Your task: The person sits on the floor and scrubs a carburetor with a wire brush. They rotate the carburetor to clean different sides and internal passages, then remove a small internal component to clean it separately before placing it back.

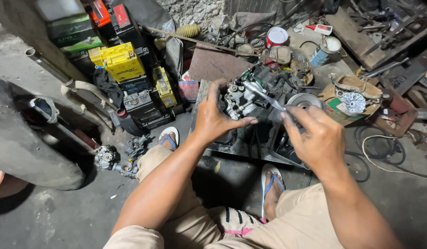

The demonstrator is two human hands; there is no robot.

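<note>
Now the left hand (216,117) grips the grey metal engine part (239,97), and the right hand (315,138) is closed on a silver wrench (264,96) that touches this part. Left of the engine part stand yellow batteries (121,61); behind it, a red can (276,37).

We have a single view, from a camera worn on the head, and we look steeply down and forward over our own knees and forearms. The left hand (216,117) and right hand (315,138) sit close below the lens, near the picture's middle. Our sandalled feet show at the lower centre, so the floor (52,216) is near. Farther ahead, toward the top edge, we take in the cluttered wall side. No second view overlaps this one.
</note>
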